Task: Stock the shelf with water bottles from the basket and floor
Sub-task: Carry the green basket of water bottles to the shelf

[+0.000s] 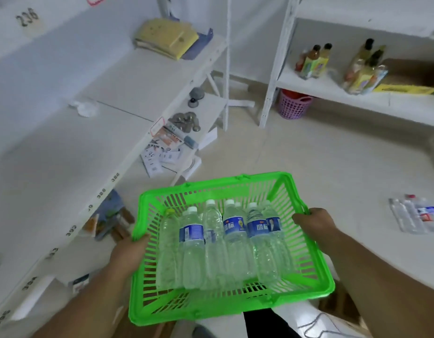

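A bright green plastic basket (316,259) is held in the air low in the middle of the view. Several clear water bottles (235,242) with blue labels lie side by side inside it. My left hand (128,252) grips the basket's left rim. My right hand (313,222) grips its right rim. More clear bottles (413,215) lie on the pale floor at the right. The white shelf (64,152) runs along the left, its broad board level with the basket's left side.
Yellow folded cloths (169,37) and crumpled white paper (85,108) rest on the left shelf; papers and coins lie on the board below. A second white shelf (357,93) at the back right holds oil bottles and a cardboard box. A pink basket (294,104) stands under it.
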The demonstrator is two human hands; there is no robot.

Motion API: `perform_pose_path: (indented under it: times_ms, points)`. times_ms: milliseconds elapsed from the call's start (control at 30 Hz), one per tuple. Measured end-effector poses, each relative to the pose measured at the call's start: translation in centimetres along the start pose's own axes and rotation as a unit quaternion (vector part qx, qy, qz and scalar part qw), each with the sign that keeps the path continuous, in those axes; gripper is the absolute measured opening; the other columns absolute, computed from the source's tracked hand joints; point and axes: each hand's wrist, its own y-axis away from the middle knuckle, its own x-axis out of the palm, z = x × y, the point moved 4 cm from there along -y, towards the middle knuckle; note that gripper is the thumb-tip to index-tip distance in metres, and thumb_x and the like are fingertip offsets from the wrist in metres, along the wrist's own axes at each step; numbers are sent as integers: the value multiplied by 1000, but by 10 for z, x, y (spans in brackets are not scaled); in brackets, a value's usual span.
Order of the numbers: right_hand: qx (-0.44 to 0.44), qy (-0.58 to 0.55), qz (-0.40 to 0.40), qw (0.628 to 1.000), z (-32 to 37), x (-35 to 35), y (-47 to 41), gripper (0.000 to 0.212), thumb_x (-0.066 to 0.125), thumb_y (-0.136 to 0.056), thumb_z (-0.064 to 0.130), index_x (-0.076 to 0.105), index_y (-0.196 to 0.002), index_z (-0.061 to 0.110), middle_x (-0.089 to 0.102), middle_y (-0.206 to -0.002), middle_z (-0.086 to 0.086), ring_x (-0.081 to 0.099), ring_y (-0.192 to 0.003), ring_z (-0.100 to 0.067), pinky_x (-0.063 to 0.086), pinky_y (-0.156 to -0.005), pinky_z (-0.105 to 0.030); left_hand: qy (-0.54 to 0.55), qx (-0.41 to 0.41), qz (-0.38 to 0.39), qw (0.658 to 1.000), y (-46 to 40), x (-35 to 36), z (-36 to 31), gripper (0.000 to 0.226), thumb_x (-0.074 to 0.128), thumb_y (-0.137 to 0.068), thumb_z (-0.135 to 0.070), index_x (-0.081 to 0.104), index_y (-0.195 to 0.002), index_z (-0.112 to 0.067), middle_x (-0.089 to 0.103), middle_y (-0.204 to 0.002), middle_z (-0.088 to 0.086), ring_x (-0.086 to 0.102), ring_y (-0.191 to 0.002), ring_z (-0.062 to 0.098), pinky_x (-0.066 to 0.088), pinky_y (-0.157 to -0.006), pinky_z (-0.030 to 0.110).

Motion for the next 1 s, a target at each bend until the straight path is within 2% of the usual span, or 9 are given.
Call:
perform_pose_path:
  times_ms: [67, 167, 267, 400, 500, 633, 733, 833, 1000]
  points:
    - [22, -24, -6, 999, -11, -28, -30, 26, 73, -77, 20, 67, -77, -4, 61, -64, -15, 62, -61, -30, 49, -58, -35, -61, 16, -7, 998, -11, 25, -52, 64, 43, -100, -48, 61, -121, 10, 59, -125, 33, 57, -118, 41, 45, -101, 42]
    - [55, -57, -19, 997, -23, -68, -73, 31, 73, -80, 25, 66, -78, -5, 59, -65, -14, 59, -61, -28, 45, -59, -35, -118, 42, -7, 992, -30, 63, -121, 70, 33, -102, -48, 61, -115, 14, 61, -121, 36, 59, -114, 43, 45, -92, 40]
    - [78, -104, -45, 990, -25, -109, -115, 44, 69, -85, 40, 67, -81, -4, 63, -73, -16, 63, -69, -30, 49, -65, -38, -148, 77, 1, 986, -48, 98, -184, 69, 36, -100, -52, 70, -102, 8, 67, -108, 33, 64, -104, 41, 47, -83, 39]
    - [86, -123, -85, 985, -17, -158, -157, 65, 49, -94, 60, 62, -74, 0, 60, -73, -17, 59, -73, -32, 43, -67, -36, -144, 122, 13, 982, -65, 135, -267, 67, 38, -100, -51, 69, -106, 8, 66, -110, 33, 63, -105, 42, 50, -89, 41]
    - [85, -102, -103, 986, -7, -187, -185, 71, 40, -98, 60, 64, -78, -5, 59, -74, -18, 59, -78, -35, 41, -69, -35, -151, 139, 24, 978, -82, 157, -326, 68, 38, -100, -53, 66, -114, 7, 64, -117, 32, 61, -109, 41, 49, -93, 42]
    - [102, -93, -125, 983, 13, -215, -228, 71, 38, -100, 58, 64, -84, -6, 62, -88, -25, 58, -81, -35, 42, -73, -34, -169, 170, 42, 970, -113, 188, -404, 68, 36, -101, -49, 67, -107, 11, 64, -112, 34, 62, -105, 41, 49, -92, 43]
    - [134, -118, -133, 975, 29, -224, -263, 70, 30, -101, 60, 60, -90, -3, 60, -96, -24, 59, -90, -35, 44, -78, -35, -188, 181, 57, 964, -143, 211, -458, 66, 36, -102, -47, 62, -118, 11, 59, -125, 34, 57, -116, 42, 46, -98, 41]
    - [166, -147, -153, 963, 45, -230, -299, 74, 25, -101, 60, 63, -96, -3, 63, -101, -25, 62, -93, -36, 51, -86, -41, -211, 187, 71, 957, -172, 233, -506, 64, 37, -102, -47, 64, -112, 11, 62, -118, 34, 59, -111, 42, 45, -89, 38]
    - [207, -150, -156, 954, 71, -242, -362, 71, 25, -99, 63, 61, -86, 4, 66, -107, -29, 64, -98, -40, 52, -93, -50, -254, 191, 94, 943, -219, 267, -580, 67, 31, -102, -50, 65, -104, 8, 65, -108, 31, 62, -100, 40, 41, -75, 36]
